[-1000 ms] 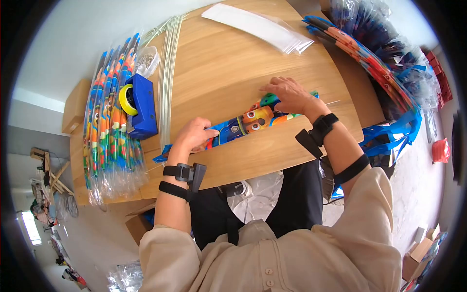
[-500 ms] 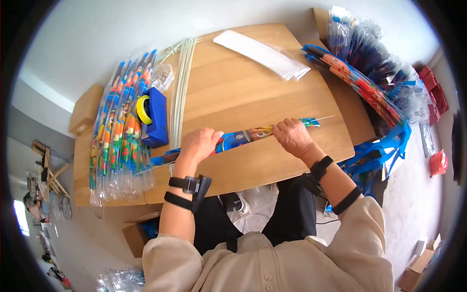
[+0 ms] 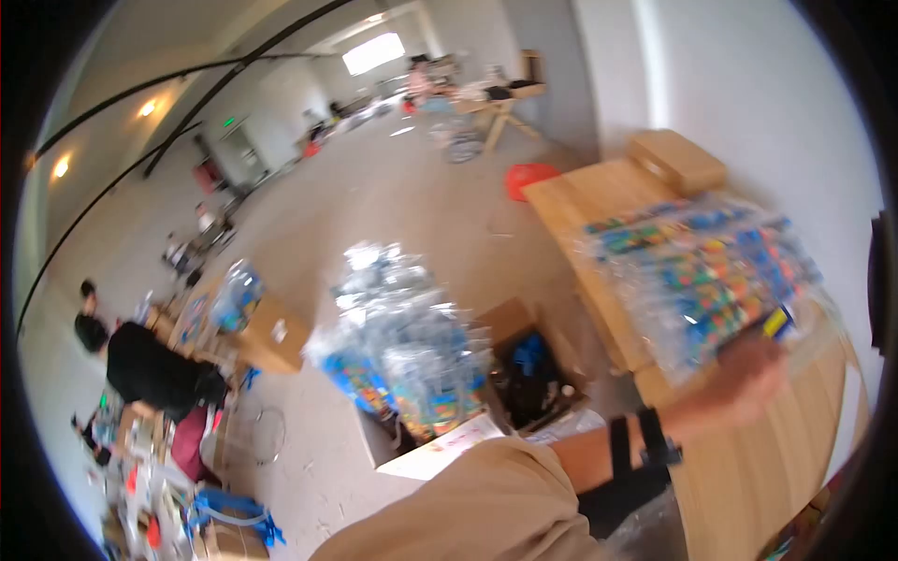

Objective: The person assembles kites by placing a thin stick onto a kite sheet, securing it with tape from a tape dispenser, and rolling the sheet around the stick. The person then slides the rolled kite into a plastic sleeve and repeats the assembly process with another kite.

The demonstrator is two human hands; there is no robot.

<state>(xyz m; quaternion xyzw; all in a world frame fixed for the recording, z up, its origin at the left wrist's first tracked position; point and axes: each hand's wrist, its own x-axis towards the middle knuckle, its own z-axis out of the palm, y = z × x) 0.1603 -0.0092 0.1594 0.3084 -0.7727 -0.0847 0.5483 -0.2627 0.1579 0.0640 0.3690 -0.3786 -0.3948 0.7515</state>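
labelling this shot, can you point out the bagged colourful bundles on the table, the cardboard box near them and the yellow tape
Bagged bundles [image 3: 703, 269]: head view, middle of the group.
Cardboard box [image 3: 681, 158]: head view, on its top.
Yellow tape [image 3: 777, 323]: head view, blurred visible middle.

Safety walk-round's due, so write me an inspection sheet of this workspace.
Surface: wooden table, bare wood showing in the near part.
Job's things: colourful wrapped packs lying side by side on the table; yellow tape close by.
Clutter: heap of clear plastic rising from a box; open carton beside it.
Grips: left grip near the packs and tape, too blurred to tell contact; right grip out of view.
Cables: thin loop on the floor, cable or wire, cannot tell.
Surroundings: co-worker in black bending at the left; bright window far off.
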